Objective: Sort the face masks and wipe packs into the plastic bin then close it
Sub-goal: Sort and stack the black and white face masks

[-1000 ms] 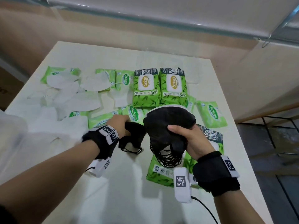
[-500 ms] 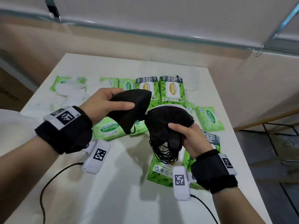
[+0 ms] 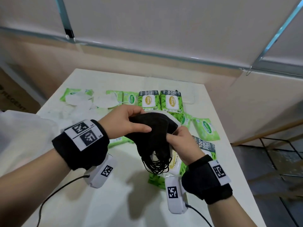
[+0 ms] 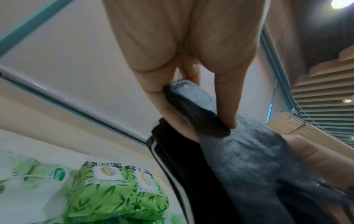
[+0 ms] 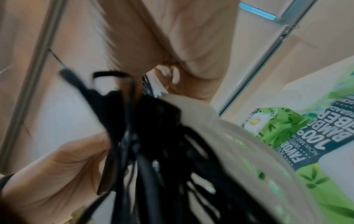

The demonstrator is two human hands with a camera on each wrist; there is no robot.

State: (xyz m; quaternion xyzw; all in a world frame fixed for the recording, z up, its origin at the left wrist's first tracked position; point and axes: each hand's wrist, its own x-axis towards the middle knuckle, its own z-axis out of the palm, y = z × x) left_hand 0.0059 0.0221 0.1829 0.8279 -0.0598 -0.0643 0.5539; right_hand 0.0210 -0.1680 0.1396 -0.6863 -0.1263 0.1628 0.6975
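1. Both my hands, left (image 3: 126, 122) and right (image 3: 182, 141), are pinching the black masks (image 3: 152, 133) above the table (image 3: 114, 202) middle.
2. Wipe packs (image 3: 170, 102) and white masks (image 3: 78, 102) are lying toward the far edge, with a beige wall (image 3: 147, 63) behind.

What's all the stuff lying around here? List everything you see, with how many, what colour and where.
black face masks: a stack, count unclear, black, held above the table by both hands, ear loops hanging down
white face masks: several, white, far left of the table
large wipe packs: two side by side at the far middle, green; at least one more under the right hand
small wipe packs: several, light green, scattered, some under the white masks
table: one, white
cardboard box: one, brown, on the left beside the table
left hand: grips the black masks from the left
right hand: grips them from the right
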